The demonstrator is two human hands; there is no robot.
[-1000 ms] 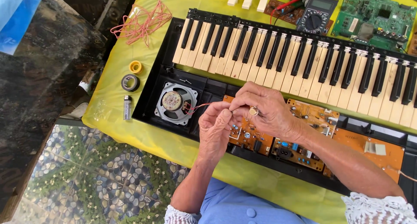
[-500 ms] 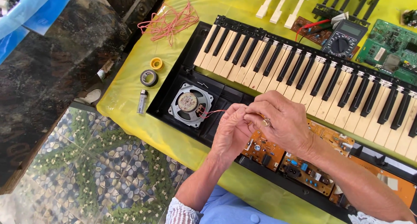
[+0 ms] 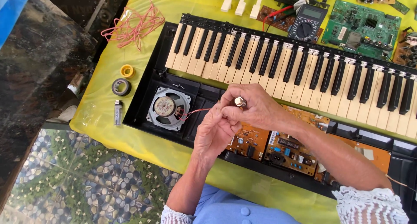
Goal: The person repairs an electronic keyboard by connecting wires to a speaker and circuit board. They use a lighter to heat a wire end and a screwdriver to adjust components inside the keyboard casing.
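Hands met over the open keyboard [image 3: 278, 63] | left hand [image 3: 215, 135] and right hand [image 3: 256, 109] both pinched shut on the thin red wires [image 3: 195, 112] (they ran to the round speaker [image 3: 167, 107]) | view had slid since earlier; grip looked unchanged.

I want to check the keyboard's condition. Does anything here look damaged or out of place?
Yes. The keyboard lies open, its orange circuit boards and speaker exposed. Three white keys lie detached above it. Both hands pinch the thin red wire running from the speaker.
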